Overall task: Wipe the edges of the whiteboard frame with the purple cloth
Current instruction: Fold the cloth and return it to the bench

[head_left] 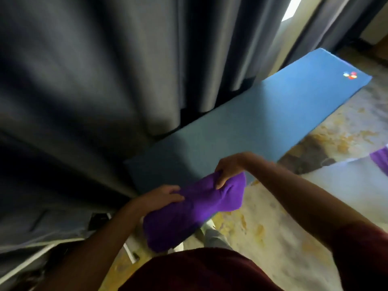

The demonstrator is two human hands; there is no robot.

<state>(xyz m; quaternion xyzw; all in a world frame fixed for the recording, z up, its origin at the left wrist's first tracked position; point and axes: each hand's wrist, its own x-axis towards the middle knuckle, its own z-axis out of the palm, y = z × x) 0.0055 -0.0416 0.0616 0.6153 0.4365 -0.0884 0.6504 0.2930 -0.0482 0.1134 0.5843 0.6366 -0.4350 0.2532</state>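
- Gripping the purple cloth (pixel 195 208), fingers of the left hand (pixel 161 197) are clamped on it.
- Its upper end is pinched by the right hand (pixel 228 168), near the blue mat (pixel 252 114).

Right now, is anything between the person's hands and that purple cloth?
No. Both hands already grip the soft purple cloth: the left hand at its near side, the right hand pinching its far end. Nothing lies between. The whiteboard frame cannot be made out in this view.
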